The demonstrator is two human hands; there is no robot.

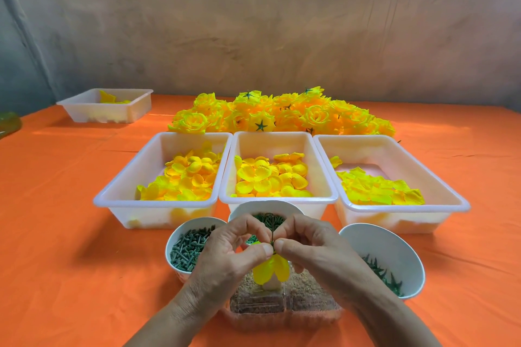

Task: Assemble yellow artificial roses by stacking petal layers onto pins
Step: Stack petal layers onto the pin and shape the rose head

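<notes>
Both hands are raised close together over the near edge of the orange tablecloth (70, 248); the left hand (225, 259) and the right hand (318, 253) meet thumb tip to thumb tip, each with thumb and curled forefinger clamped on a thin green pin (273, 231) that stands upright between them; a yellow petal layer (271, 269) hangs on the pin just below the thumbs, its lobes drooping downward

Under the hands sits a clear plastic box (282, 315) with brownish material inside; three white bowls ring the hands: the left bowl (183, 275) holds grey-green pegs, the middle bowl (265, 204) is partly hidden by the fingers and holds small green pieces I cannot make out, and the right bowl (380, 242) holds dark green star-shaped calyxes

Behind the bowls three white trays stand side by side, touching or nearly so; the left tray (158, 202), the middle tray (277, 200) and the right tray (400, 210) each carry loose yellow petals; behind them lies a pile of finished yellow roses (282, 115), some turned over and showing green star backs; a fourth white tray (107, 115) sits well apart at the far left with a few yellow petals in it; a greenish object (8, 121) shows at the left edge, too blurred to name
</notes>
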